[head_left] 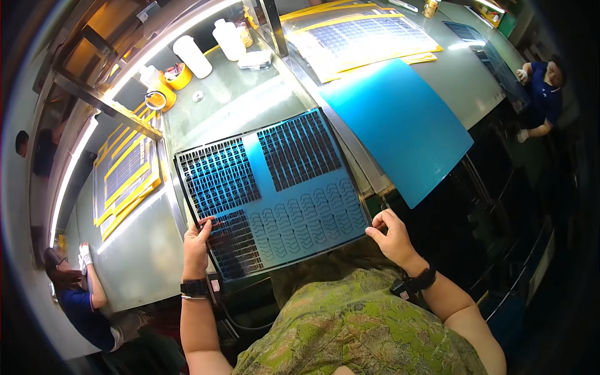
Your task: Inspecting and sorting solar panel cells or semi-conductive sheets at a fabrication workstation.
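A rectangular blue sheet with black printed patterns [269, 177] lies tilted in front of me, its near edge sticking out past the bench toward my body. Dense black grids cover three of its corners, and rows of curved outlines fill the near right part. My left hand [197, 249] pinches its left edge, thumb on top. At the near right corner my right hand [392, 237] has thumb and curled fingers closed on the edge. Both wrists wear black bands. Just right of the printed sheet, a plain blue sheet [400, 131] overhangs the bench edge.
Yellow-bordered printed sheets [369, 39] lie stacked at the far right, with another stack [128, 178] at left. White bottles [192, 56] and an orange tape roll [178, 76] stand at the back. A metal post [273, 28] rises there. People work at left [78, 300] and right [544, 94].
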Motion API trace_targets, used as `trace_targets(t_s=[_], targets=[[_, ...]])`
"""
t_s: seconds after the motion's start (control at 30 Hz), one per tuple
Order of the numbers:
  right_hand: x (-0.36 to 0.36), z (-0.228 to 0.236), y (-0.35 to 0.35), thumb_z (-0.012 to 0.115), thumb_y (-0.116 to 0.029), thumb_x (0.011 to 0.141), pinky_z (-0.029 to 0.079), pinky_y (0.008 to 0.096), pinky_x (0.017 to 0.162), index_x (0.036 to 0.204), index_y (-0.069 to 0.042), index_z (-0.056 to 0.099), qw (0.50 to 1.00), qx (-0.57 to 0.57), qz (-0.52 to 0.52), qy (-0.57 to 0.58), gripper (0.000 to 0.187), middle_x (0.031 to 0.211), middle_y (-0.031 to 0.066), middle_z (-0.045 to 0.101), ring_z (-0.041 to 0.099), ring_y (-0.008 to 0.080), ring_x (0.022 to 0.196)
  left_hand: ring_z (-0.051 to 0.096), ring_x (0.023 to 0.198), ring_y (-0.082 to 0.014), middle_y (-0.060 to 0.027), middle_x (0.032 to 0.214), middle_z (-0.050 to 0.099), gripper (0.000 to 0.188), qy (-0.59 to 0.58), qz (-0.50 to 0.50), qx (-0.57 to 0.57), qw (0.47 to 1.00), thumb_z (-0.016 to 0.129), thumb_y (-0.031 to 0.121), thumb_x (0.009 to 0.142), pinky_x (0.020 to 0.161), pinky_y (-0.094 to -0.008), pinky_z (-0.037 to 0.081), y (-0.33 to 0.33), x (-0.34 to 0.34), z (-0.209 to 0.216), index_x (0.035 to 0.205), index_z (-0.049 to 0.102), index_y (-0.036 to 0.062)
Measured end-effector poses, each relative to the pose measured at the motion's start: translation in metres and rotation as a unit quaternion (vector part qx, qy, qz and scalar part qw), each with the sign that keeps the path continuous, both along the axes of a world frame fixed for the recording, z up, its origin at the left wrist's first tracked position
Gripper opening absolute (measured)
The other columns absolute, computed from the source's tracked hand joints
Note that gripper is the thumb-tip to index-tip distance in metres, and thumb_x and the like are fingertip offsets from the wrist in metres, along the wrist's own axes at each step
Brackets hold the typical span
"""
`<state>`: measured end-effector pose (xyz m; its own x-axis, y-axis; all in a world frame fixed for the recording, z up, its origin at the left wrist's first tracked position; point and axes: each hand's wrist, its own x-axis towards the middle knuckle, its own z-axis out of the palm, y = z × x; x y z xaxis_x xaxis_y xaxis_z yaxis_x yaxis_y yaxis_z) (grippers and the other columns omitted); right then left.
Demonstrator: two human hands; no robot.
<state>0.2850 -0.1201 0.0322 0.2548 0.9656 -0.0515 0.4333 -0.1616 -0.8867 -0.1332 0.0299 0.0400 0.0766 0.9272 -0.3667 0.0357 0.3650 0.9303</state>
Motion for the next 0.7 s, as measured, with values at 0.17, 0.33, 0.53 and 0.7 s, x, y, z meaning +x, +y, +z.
trace_targets(t_s=[0.17, 0.33, 0.53, 0.7], targets=[[-0.001, -0.001, 0.009, 0.065, -0.004, 0.08, 0.041, 0.0298, 0.056, 0.079, -0.002, 0.047, 0.984, -0.12, -0.021, 0.127, 0.019, 0.065, 0.0066, 0.05, 0.05, 0.0138, 0.06, 0.063, 0.078, -0.0135, -0.0086, 0.093, 0.067, 0.019, -0.014, 0.016, -0.01, 1.0, 0.055, 0.014, 0.093, 0.069, -0.0261, 0.052, 0.007, 0.005, -0.007, 0.106, 0.061, 0.0012], [-0.007, 0.004, 0.012, 0.062, -0.003, 0.08, 0.04, 0.0339, 0.056, 0.082, -0.003, 0.043, 0.999, 0.005, 0.032, -0.003, 0.019, 0.065, 0.0125, 0.043, 0.045, 0.026, 0.057, 0.064, 0.079, -0.0145, -0.0079, 0.093, 0.065, 0.028, -0.054, 0.006, -0.072, 0.996, 0.058, 0.018, 0.092, 0.067, -0.0265, 0.052, 0.02, -0.007, 0.032, 0.113, 0.056, -0.0002], [0.0, -0.005, 0.007, 0.062, -0.002, 0.078, 0.039, 0.0299, 0.056, 0.082, -0.003, 0.044, 0.999, -0.017, 0.049, -0.012, 0.018, 0.065, 0.0092, 0.044, 0.044, 0.0168, 0.059, 0.062, 0.072, -0.0159, -0.007, 0.083, 0.063, 0.033, 0.157, 0.027, 0.06, 0.985, 0.064, 0.023, 0.086, 0.058, -0.0293, 0.05, 0.101, -0.011, -0.012, 0.111, 0.055, 0.0044], [-0.001, 0.0, 0.001, 0.062, -0.003, 0.077, 0.04, 0.0294, 0.056, 0.083, -0.003, 0.044, 0.999, -0.023, 0.046, -0.004, 0.019, 0.065, 0.0082, 0.046, 0.046, 0.0155, 0.059, 0.062, 0.09, -0.0384, -0.0224, 0.095, 0.065, 0.058, 0.509, 0.036, 0.145, 0.848, 0.071, 0.025, 0.077, 0.077, -0.0455, 0.049, 0.126, 0.008, -0.021, 0.128, 0.046, 0.0152]])
